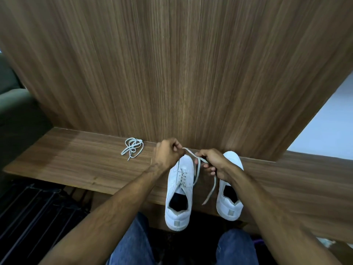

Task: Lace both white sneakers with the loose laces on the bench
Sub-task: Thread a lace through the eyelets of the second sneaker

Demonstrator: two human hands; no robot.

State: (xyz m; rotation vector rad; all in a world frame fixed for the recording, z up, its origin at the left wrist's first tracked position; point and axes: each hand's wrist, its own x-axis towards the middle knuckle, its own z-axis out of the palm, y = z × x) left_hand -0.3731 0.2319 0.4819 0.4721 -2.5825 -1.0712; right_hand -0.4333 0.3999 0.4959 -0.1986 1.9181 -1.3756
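Head view:
Sneakers: left sneaker (179, 196) and right sneaker (230, 199) side by side on wooden surface (80, 161), heels at near edge.
Lace (197, 169): partly threaded through left sneaker, ends pulled up.
Left hand (168, 153): pinching one lace end.
Right hand (214, 162): gripping other end.
Spare lace (132, 148): bunched on surface, left of hands.
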